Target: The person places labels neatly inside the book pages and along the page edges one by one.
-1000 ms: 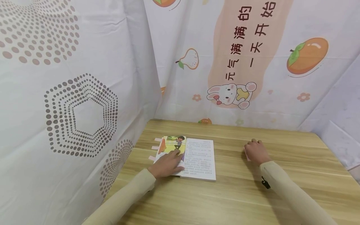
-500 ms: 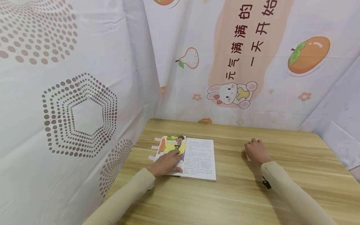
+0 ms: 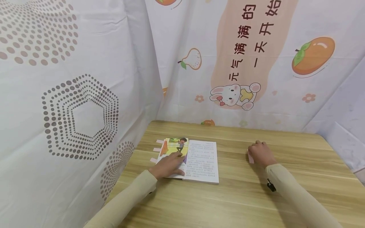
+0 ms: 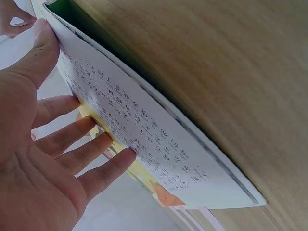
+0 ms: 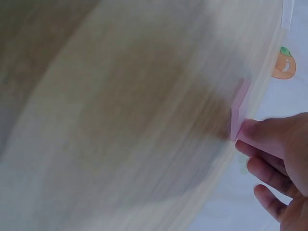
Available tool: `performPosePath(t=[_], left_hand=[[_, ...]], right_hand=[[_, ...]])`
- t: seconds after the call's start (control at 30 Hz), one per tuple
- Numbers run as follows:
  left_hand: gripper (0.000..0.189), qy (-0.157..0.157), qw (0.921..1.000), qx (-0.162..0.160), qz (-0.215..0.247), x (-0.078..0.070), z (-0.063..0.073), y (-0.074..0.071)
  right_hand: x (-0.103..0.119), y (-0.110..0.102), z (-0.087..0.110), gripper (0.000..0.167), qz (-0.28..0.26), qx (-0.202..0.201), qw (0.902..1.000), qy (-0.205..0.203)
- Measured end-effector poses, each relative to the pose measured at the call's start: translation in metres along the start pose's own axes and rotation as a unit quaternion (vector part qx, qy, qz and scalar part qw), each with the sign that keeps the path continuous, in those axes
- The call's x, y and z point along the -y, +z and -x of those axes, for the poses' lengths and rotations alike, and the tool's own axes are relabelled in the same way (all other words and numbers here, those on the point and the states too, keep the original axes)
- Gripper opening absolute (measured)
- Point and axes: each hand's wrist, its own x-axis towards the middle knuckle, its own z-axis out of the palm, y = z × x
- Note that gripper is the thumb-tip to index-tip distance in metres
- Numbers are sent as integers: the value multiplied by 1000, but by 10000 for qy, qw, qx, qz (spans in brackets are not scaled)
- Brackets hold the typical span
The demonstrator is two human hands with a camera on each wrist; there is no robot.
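Barely anything has moved in the last second: a little more of the pink sticky-note pad (image 3: 251,157) shows past the right hand (image 3: 260,154), and the thumb of the left hand (image 3: 167,166) has drawn slightly inward. The pad lies on the wood-grain table (image 3: 199,205), to the right of an open book (image 3: 203,161) and well apart from it. In the right wrist view, thumb and forefinger pinch pink paper at one end of the pad, with the other fingers bent beside it. The left hand, well apart from the right, rests on the book's left page, fingers extended and separated, fingertips against the paper. Above them shows a colour illustration (image 3: 172,147) of a cartoon figure; lines of print fill the right page. Three pale pink page tabs (image 3: 156,149) stick out from the book's left edge. Both arms wear cream sleeves (image 3: 125,199). Behind the table hangs a white printed curtain (image 3: 182,104) with fruit, a rabbit and Chinese characters; another cloth (image 3: 134,79), patterned with dots, hangs at left.
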Motion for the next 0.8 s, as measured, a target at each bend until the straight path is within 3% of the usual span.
performPosePath(t=[0.23, 0.8], left_hand=[[87, 18, 10000, -3, -14, 2, 0, 1], [86, 33, 10000, -1, -21, 2, 0, 0]], right_hand=[[-2, 1, 2, 16, -285, -71, 9996, 20], [4, 10, 7, 24, 65, -204, 9997, -97]])
